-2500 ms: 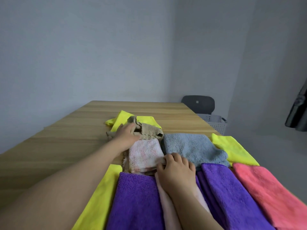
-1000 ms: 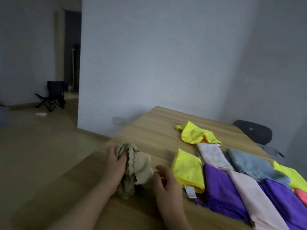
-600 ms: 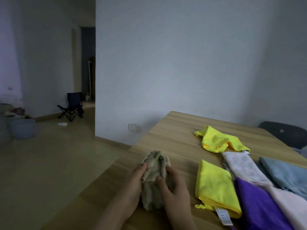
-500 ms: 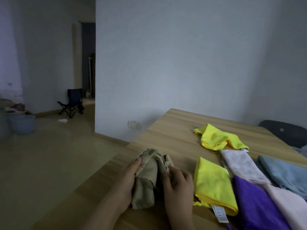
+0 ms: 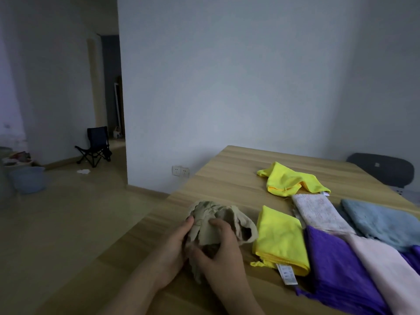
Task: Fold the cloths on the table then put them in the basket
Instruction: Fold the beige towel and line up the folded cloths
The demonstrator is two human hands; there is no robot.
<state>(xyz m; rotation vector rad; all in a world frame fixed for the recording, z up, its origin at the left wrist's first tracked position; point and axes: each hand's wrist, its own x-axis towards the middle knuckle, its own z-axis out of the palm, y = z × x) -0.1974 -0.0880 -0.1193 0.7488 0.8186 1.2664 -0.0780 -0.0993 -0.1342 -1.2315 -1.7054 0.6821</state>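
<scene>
Big wooden table [image 5: 227, 169] takes up most of the right side of the room. There's a row of cloths along its right half: a purple cloth [image 5: 336, 264] nearest, a pale pink cloth [image 5: 386, 269] right next to it, and a blue cloth [image 5: 381, 221] further back. Left of those are a pink-speckled white cloth [image 5: 318, 210], a folded yellow cloth [image 5: 279, 237] with its tag hanging out, and a crumpled yellow cloth [image 5: 288, 180] on its own further away.

The one being worked on is a scrunched beige cloth [image 5: 216, 221], at the near left edge of the table just left of the folded yellow one. The left hand [image 5: 172, 248] and right hand [image 5: 222, 258] both grip it, fingers [image 5: 216, 222] curled into the fabric and pinching the bunched folds. Can't tell if it's resting on the table or lifted a bit.

Way off to the far left, a small folding chair [image 5: 96, 144] sits on the floor.
</scene>
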